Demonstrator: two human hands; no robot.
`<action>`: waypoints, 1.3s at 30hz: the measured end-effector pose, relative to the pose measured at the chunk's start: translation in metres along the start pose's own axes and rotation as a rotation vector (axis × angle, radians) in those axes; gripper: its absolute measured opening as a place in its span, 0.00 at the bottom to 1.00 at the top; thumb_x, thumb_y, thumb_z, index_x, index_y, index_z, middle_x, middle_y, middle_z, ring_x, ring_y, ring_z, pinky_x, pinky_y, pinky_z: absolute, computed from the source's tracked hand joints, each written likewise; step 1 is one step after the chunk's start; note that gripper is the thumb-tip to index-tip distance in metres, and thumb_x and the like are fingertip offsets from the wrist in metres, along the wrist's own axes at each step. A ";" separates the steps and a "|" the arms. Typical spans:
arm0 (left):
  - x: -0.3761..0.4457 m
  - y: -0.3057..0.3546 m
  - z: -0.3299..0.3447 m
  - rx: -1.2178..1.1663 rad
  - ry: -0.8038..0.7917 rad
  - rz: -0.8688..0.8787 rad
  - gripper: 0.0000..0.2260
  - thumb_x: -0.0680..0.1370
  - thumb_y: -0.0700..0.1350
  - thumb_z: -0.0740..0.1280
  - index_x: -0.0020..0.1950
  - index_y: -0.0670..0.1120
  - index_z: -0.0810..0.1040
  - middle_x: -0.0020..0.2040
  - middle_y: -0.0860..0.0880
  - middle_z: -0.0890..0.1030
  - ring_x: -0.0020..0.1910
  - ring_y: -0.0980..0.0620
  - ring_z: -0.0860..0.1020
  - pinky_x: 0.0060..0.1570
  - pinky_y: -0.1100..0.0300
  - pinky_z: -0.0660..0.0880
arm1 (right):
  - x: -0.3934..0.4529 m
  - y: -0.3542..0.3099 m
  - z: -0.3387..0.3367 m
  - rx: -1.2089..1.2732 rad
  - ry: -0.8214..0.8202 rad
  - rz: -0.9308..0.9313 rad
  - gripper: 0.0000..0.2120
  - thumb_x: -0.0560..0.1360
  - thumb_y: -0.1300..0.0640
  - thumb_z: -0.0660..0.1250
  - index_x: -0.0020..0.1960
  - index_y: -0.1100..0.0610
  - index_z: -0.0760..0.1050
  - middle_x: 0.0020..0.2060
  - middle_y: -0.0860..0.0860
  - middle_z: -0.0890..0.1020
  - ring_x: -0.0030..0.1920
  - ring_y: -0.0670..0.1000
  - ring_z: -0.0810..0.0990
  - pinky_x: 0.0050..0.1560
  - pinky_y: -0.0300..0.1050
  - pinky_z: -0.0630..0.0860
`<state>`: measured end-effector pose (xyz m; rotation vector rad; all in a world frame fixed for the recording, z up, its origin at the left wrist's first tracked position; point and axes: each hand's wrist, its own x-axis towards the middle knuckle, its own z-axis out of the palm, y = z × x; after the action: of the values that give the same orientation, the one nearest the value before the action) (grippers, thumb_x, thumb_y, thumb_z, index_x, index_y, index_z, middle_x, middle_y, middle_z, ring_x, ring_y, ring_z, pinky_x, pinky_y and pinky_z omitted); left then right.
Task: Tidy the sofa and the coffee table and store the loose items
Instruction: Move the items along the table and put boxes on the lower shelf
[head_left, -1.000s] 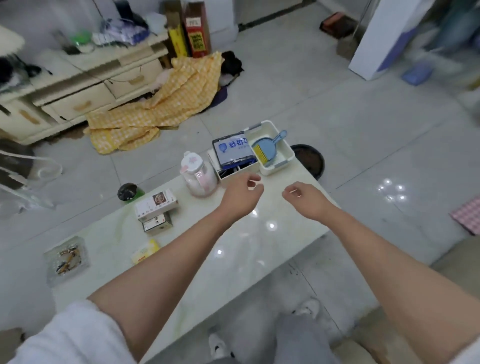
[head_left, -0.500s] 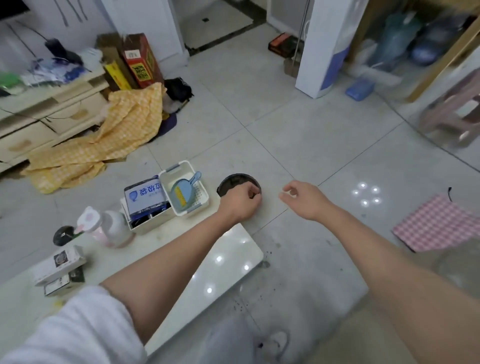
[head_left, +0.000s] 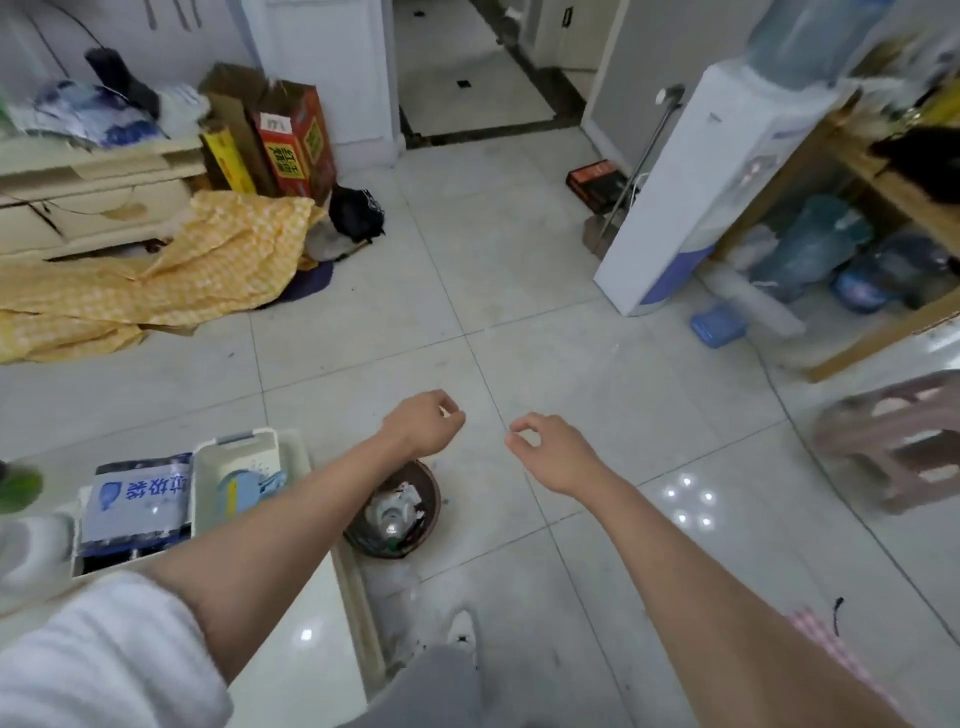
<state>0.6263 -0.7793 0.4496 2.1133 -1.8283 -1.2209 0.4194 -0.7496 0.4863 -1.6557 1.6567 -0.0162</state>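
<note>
My two hands, left hand (head_left: 426, 422) and right hand (head_left: 551, 451), hover loosely curled, grasping nothing. One waste bin (head_left: 428, 493) at six o'clock; one bench (head_left: 306, 639) at seven, one blue-labelled pack (head_left: 137, 501), writing unreadable.

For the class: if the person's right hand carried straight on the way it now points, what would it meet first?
The right hand points forward and a little left over bare floor tiles. The line looks free as far as the doorway; nothing plainly stands in it, though depth is hard to judge from this single head view.

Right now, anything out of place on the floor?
Yes. A yellow checked cloth lies crumpled on the tiles by the cream cabinet, and a blue lidded box sits loose beside the water dispenser.
</note>
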 end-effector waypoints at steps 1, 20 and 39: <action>0.018 0.023 -0.009 0.014 0.002 0.005 0.13 0.78 0.56 0.62 0.57 0.51 0.78 0.57 0.48 0.82 0.58 0.46 0.78 0.60 0.52 0.74 | 0.018 -0.001 -0.024 0.006 0.014 -0.006 0.17 0.79 0.44 0.63 0.63 0.50 0.78 0.63 0.53 0.78 0.62 0.53 0.77 0.63 0.43 0.70; 0.271 0.034 -0.239 -0.312 0.343 -0.572 0.21 0.78 0.59 0.63 0.66 0.48 0.75 0.63 0.46 0.78 0.62 0.45 0.76 0.61 0.54 0.72 | 0.460 -0.199 -0.177 -0.275 -0.386 -0.545 0.23 0.78 0.44 0.65 0.69 0.53 0.72 0.66 0.54 0.77 0.65 0.53 0.76 0.61 0.44 0.71; 0.291 -0.222 -0.426 -0.758 0.814 -1.256 0.21 0.79 0.58 0.62 0.66 0.46 0.76 0.65 0.44 0.78 0.63 0.45 0.76 0.58 0.55 0.71 | 0.619 -0.627 0.055 -0.679 -0.964 -1.178 0.24 0.78 0.43 0.64 0.71 0.53 0.71 0.66 0.53 0.77 0.63 0.53 0.77 0.63 0.51 0.74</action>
<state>1.0510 -1.1463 0.4714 2.5094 0.3696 -0.6629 1.0705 -1.3457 0.4621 -2.3384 -0.1746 0.6959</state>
